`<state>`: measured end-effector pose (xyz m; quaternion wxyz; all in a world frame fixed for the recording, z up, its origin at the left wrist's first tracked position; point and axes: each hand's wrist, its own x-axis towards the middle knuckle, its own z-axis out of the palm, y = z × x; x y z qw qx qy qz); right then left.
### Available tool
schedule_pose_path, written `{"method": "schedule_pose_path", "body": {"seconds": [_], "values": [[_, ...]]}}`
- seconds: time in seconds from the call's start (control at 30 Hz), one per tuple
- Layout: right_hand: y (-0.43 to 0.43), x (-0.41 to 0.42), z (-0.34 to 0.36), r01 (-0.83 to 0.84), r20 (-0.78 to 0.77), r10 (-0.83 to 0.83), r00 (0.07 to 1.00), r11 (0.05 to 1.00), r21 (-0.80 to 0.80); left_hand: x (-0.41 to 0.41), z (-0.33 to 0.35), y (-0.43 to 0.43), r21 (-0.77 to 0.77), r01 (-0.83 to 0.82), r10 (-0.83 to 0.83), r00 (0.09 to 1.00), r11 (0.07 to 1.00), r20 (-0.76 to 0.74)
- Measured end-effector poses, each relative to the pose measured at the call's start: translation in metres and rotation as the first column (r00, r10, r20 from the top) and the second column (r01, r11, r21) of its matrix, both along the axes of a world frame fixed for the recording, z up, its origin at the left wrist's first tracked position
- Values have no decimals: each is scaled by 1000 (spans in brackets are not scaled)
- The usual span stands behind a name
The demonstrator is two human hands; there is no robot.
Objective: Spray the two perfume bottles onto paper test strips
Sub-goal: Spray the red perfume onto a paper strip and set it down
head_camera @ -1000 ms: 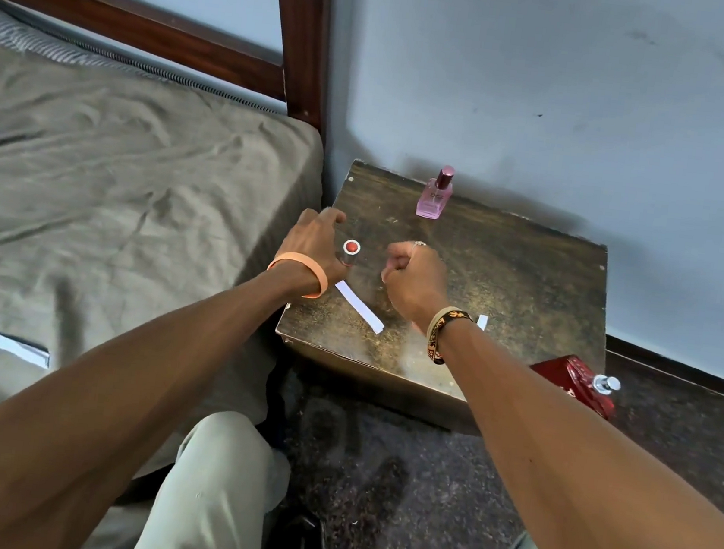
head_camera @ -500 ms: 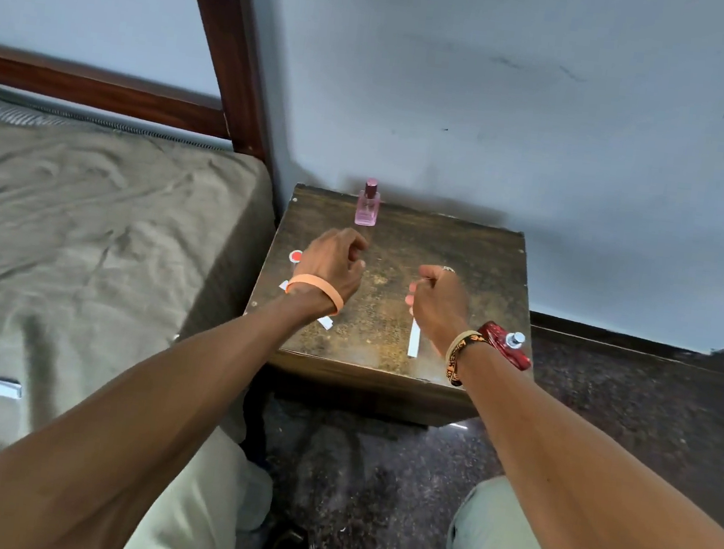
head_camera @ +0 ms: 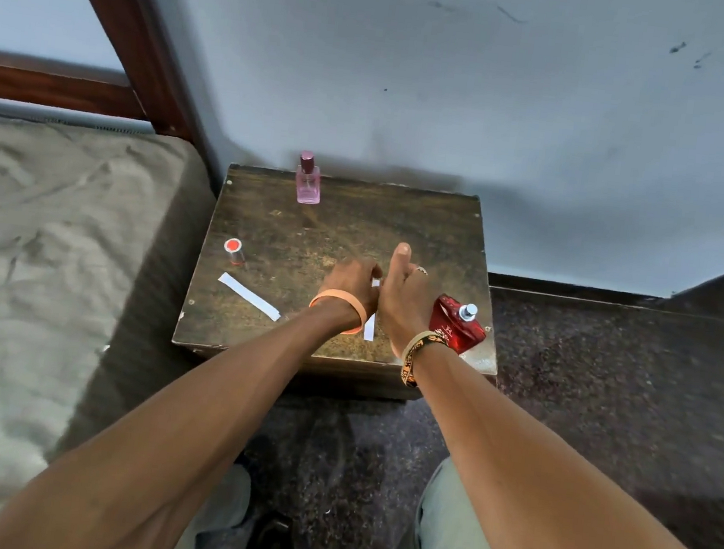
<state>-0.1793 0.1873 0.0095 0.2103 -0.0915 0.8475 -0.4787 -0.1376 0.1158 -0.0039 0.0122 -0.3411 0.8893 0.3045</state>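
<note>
A pink perfume bottle (head_camera: 308,180) stands capped at the far edge of the small wooden table (head_camera: 357,224). A red perfume bottle (head_camera: 458,328) lies uncapped near the table's front right corner, just right of my right wrist. Its red-topped cap (head_camera: 234,250) stands at the left. One white paper strip (head_camera: 249,296) lies flat at the front left. A second paper strip (head_camera: 370,328) shows between my hands. My left hand (head_camera: 349,288) has its fingers closed at that strip's far end. My right hand (head_camera: 401,290) is beside it, fingers curled and thumb sticking up.
A bed with a grey-green sheet (head_camera: 38,246) adjoins the table's left side, with a dark wooden bedpost (head_camera: 131,22) behind. A blue-grey wall rises right behind the table. Dark speckled floor (head_camera: 611,370) lies to the right and in front, with my knees below.
My left hand has moved right, away from the cap, to the strip beside my right hand. The cap now stands alone at the left. My right thumb has lifted.
</note>
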Motion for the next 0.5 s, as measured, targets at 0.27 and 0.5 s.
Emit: {"method": "schedule_pose_path", "body": {"seconds": [0.27, 0.5], "values": [[-5, 5, -15, -5, 9, 4, 1000, 1000, 18, -11, -30, -7, -3, 5, -5, 998, 1000, 60], [-2, 2, -27, 26, 13, -26, 1000, 999, 25, -11, -43, -11, 22, -81, 81, 997, 997, -3]]}}
